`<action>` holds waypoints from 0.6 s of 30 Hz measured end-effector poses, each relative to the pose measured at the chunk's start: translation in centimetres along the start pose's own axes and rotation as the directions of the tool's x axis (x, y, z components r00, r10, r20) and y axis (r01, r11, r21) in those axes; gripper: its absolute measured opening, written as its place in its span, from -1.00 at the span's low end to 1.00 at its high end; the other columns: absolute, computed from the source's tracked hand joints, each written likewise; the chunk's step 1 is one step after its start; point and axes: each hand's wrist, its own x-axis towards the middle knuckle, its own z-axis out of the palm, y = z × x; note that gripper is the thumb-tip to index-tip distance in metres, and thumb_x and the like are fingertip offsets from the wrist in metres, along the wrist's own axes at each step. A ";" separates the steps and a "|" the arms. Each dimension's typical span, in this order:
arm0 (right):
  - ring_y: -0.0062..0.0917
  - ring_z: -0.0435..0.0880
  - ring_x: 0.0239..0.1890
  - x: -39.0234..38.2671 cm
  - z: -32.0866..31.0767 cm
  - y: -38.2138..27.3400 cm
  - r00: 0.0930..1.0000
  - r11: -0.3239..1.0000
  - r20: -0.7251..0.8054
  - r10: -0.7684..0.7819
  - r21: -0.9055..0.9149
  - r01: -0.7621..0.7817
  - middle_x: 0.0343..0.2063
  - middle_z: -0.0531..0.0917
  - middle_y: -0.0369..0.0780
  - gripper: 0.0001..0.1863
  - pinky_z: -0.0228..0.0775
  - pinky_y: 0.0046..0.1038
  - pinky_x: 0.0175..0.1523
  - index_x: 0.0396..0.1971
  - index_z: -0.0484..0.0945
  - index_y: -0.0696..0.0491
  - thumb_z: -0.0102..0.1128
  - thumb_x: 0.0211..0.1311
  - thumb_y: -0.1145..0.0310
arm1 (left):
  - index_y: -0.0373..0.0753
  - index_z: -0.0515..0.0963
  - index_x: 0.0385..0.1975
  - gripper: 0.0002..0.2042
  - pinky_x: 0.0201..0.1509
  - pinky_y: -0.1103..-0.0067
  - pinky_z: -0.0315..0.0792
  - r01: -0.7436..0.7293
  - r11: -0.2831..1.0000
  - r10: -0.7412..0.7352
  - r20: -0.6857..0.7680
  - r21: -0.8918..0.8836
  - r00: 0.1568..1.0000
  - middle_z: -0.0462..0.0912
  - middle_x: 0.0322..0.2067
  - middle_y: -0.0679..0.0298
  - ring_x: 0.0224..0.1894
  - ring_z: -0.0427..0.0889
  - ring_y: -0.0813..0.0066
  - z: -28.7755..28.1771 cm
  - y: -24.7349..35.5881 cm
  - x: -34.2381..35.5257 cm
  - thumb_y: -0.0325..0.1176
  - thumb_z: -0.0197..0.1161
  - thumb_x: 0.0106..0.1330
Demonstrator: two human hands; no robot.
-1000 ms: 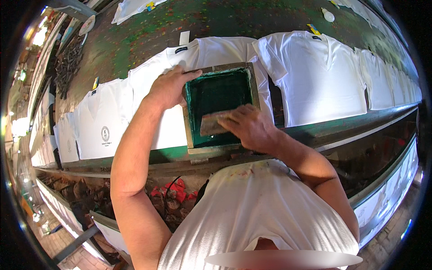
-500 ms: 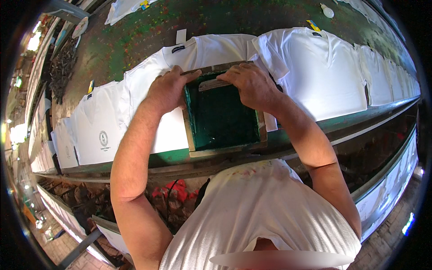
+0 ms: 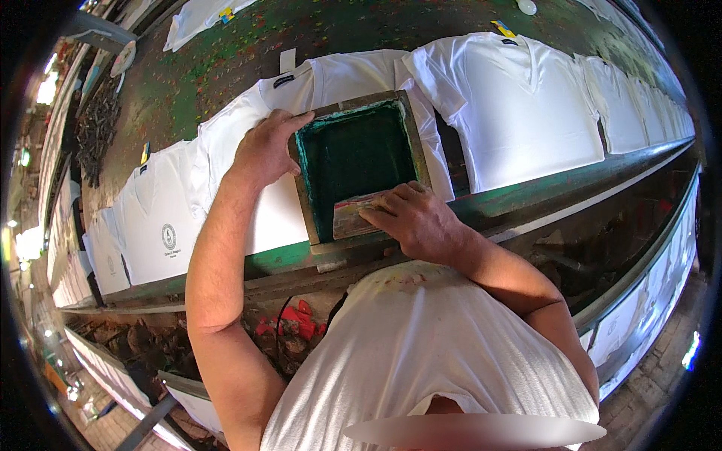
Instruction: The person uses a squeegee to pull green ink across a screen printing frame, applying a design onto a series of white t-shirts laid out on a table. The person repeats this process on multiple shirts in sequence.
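A wooden-framed printing screen (image 3: 356, 154) with dark green mesh lies on a white T-shirt (image 3: 275, 218) spread on the long table. My left hand (image 3: 265, 147) grips the screen's upper left corner, thumb and fingers around the frame. Inside the frame, at its near edge, my right hand (image 3: 415, 219) is closed on a wooden squeegee (image 3: 353, 216), which stands tilted against the mesh. Part of the squeegee is hidden by my fingers. To the left, another white T-shirt (image 3: 159, 218) bears a dark round print on its front.
More white T-shirts (image 3: 519, 113) lie in a row to the right. The table (image 3: 248, 52) is green with paint specks. A light bulb (image 3: 526, 7) lies at its far side. A rail (image 3: 526, 218) runs along the near edge, and red cloth (image 3: 301, 322) lies below.
My right hand has drawn the squeegee from the screen's far edge to its near edge. My left hand stays at the frame's corner. The whole view has shifted slightly.
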 end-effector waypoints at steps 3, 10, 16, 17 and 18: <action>-0.21 0.75 0.12 -1.2 0.5 -0.7 1.000 1.000 0.003 0.010 0.000 -0.010 0.01 0.76 -0.16 -0.45 0.61 -0.14 0.29 0.25 0.71 0.03 0.43 0.23 0.31 | -0.05 0.56 0.53 -0.03 0.36 0.24 0.66 0.039 0.999 -0.041 -0.095 -0.023 0.995 0.62 0.37 0.09 0.25 0.73 0.07 0.6 -0.5 -1.3 -0.53 0.76 -0.05; -0.20 0.68 0.27 -2.5 1.1 -1.9 0.999 0.999 0.008 0.035 -0.038 -0.034 0.10 0.73 -0.12 -0.43 0.54 -0.12 0.41 0.23 0.73 0.01 0.58 0.18 0.24 | -0.29 0.64 0.40 -0.39 0.09 0.46 0.70 0.217 0.745 -0.438 -0.217 -0.631 0.872 0.82 0.12 0.05 -0.05 0.82 0.38 6.5 1.1 -6.2 -0.67 0.54 0.29; -0.11 0.65 0.31 -4.1 -0.1 -1.4 0.989 0.975 -0.083 0.121 0.198 -0.103 0.21 0.72 -0.09 -0.47 0.50 -0.07 0.45 0.26 0.71 0.06 0.58 0.29 0.33 | -0.27 0.71 0.30 -0.52 0.39 0.30 0.59 0.088 0.823 -0.429 -0.512 -0.562 0.744 0.68 0.32 -0.04 0.28 0.71 0.06 12.8 5.4 -9.3 -0.61 0.45 0.35; -0.09 0.65 0.31 -4.4 -0.3 -1.1 0.978 0.969 -0.151 0.142 0.223 -0.107 0.23 0.71 -0.08 -0.47 0.50 -0.08 0.45 0.26 0.71 0.08 0.58 0.29 0.37 | -0.26 0.71 0.29 -0.52 0.44 0.26 0.54 0.074 0.855 -0.395 -0.551 -0.513 0.735 0.67 0.33 -0.05 0.34 0.66 0.00 13.2 5.7 -9.5 -0.62 0.43 0.35; -0.08 0.65 0.32 -4.7 -0.5 -0.8 0.962 0.962 -0.217 0.164 0.251 -0.108 0.25 0.71 -0.07 -0.47 0.50 -0.08 0.45 0.26 0.70 0.09 0.58 0.30 0.41 | -0.25 0.72 0.28 -0.53 0.48 0.22 0.50 0.065 0.884 -0.360 -0.586 -0.463 0.726 0.66 0.35 -0.07 0.40 0.62 -0.07 13.4 5.9 -9.6 -0.63 0.40 0.35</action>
